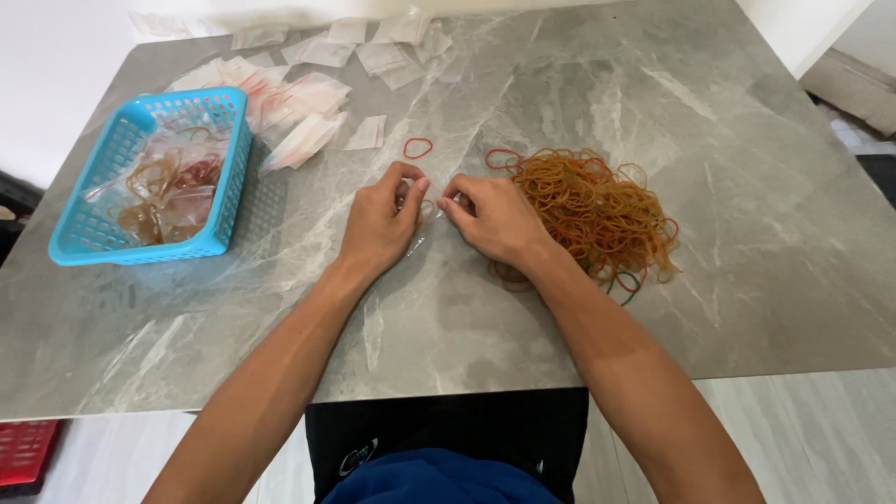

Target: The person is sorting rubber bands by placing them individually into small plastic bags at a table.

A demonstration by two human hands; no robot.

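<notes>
My left hand [381, 222] and my right hand [495, 220] meet at the middle of the grey marble table [560, 93]. Both pinch a small clear plastic bag [422, 224] with a few rubber bands in it. A big loose heap of orange, red and green rubber bands [597, 210] lies just right of my right hand. One red rubber band [417, 147] lies alone beyond my left hand.
A blue plastic basket [219, 177] at the left holds filled bags of rubber bands. Several empty clear bags [308, 131] are scattered behind it and along the far edge. A red crate [23, 448] sits on the floor at the lower left.
</notes>
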